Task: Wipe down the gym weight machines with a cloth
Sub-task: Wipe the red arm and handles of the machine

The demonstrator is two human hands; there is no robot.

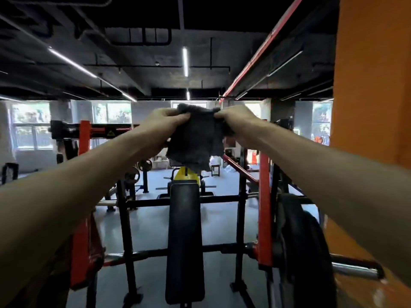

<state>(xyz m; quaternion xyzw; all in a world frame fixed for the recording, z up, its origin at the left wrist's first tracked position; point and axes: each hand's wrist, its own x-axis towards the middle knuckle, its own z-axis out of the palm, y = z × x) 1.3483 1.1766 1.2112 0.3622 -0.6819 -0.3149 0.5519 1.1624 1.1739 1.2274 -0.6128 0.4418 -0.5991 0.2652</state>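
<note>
1. The dark grey cloth (195, 138) hangs in mid-air at about eye level, stretched between both raised hands; it touches no machine surface.
2. The left hand (163, 125) pinches the cloth's upper left edge with curled fingers, and the right hand (239, 124) pinches the upper right edge the same way. Both grips are narrow and closed on fabric.
3. The cloth's held edge runs left to right between the hands, and its free body droops straight down, with the ragged lower edge ending above the yellow frame part (186, 174).
4. The relation that matters: the black bench pad (184, 236) lies directly below the cloth and nearer to the person, its long axis running near to far along the centre line. Both hands sit about equally far from it, so neither has a clear advantage.
5. The red upright (264, 210) with its weight plate (300, 241) stands right of the pad; another red upright (84, 138) stands to the left.
6. I judge that open room lies straight down between the uprights; black crossbars cross the pad, and the orange column (373, 74) closes off the far right.
</note>
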